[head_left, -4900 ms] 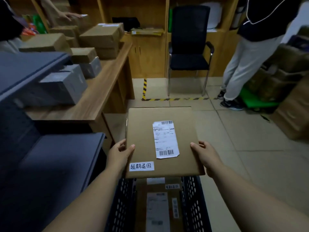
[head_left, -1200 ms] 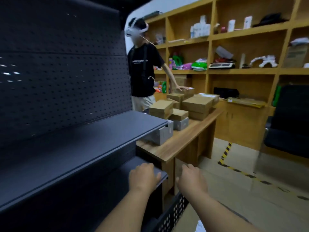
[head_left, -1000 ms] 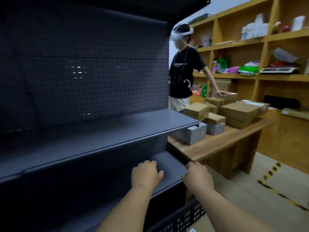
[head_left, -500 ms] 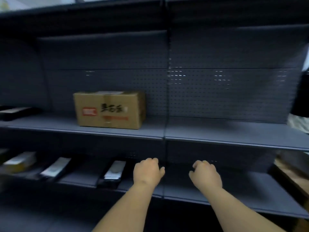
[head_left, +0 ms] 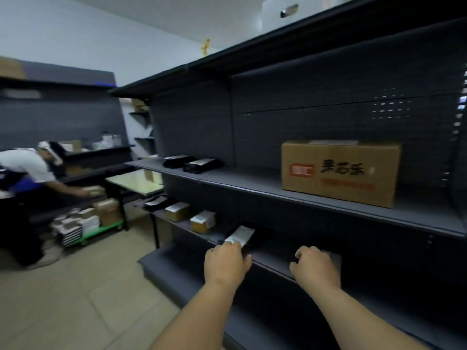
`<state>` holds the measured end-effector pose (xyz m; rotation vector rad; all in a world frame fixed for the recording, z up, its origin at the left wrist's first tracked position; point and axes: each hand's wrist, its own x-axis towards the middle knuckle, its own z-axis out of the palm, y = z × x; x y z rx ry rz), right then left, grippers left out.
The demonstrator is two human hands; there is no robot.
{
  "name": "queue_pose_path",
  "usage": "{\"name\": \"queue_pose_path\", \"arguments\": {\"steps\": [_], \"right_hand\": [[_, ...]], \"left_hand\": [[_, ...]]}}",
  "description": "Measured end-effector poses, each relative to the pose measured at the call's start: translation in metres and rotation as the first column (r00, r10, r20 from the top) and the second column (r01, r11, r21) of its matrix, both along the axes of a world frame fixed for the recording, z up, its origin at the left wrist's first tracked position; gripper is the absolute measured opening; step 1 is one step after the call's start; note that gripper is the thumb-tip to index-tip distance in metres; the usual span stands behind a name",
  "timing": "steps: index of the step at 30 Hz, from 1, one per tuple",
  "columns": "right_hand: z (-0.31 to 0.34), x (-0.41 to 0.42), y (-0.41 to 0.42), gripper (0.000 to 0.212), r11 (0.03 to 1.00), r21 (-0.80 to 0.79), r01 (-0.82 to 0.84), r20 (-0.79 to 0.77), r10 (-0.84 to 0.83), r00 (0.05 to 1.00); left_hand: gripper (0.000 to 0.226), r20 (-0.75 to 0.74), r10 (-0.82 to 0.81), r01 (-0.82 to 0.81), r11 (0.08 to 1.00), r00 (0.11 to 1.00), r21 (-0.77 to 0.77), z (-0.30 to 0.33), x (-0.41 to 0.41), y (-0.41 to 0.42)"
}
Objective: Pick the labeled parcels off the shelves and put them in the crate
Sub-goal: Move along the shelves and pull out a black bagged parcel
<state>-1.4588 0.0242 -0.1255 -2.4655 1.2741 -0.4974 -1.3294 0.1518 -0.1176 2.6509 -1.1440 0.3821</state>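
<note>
My left hand (head_left: 226, 262) and my right hand (head_left: 314, 267) hover, fingers curled and empty, at the front edge of the lower dark shelf (head_left: 273, 263). Just beyond my left hand lies a black parcel with a white label (head_left: 240, 234). Further left on that shelf sit two small brown labeled boxes (head_left: 202, 221) (head_left: 177, 210) and a black bag (head_left: 156, 202). On the shelf above stand a large brown carton (head_left: 340, 173) and two black labeled bags (head_left: 201, 165). The crate is out of view.
A person in a white top (head_left: 22, 170) bends over another shelf at the left. A green trolley (head_left: 83, 223) stacked with parcels and a small table (head_left: 136, 181) stand on the tiled floor (head_left: 75, 286) between the shelf units.
The flat brown parcel I held has left my hands. My view has swung left from the wooden desk to the dark shelves, and both empty hands now reach toward the lower shelf.
</note>
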Motion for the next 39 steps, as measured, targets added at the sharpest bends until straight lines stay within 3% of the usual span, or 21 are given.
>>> {"name": "queue_pose_path", "arguments": {"steps": [10,18,25,39], "right_hand": [[-0.001,0.196,0.126,0.029,0.964,0.032,-0.264,0.081,0.26,0.962],[-0.006,0.306,0.188,0.035,0.911,0.014,-0.413,0.025,0.412,0.911],[-0.02,0.409,0.198,0.035,0.875,0.025,-0.483,0.004,0.483,0.875],[-0.016,0.651,0.159,0.032,0.833,0.004,-0.554,-0.045,0.553,0.832]], "left_hand": [[0.036,0.005,0.306,-0.305,0.951,0.952,0.038,0.006,0.154,0.155],[0.042,-0.036,0.44,-0.439,0.897,0.897,0.047,0.002,0.237,0.225],[0.042,-0.085,0.524,-0.522,0.852,0.848,0.038,-0.011,0.326,0.242],[0.041,-0.094,0.564,-0.563,0.826,0.821,0.03,-0.008,0.559,0.199]]}}
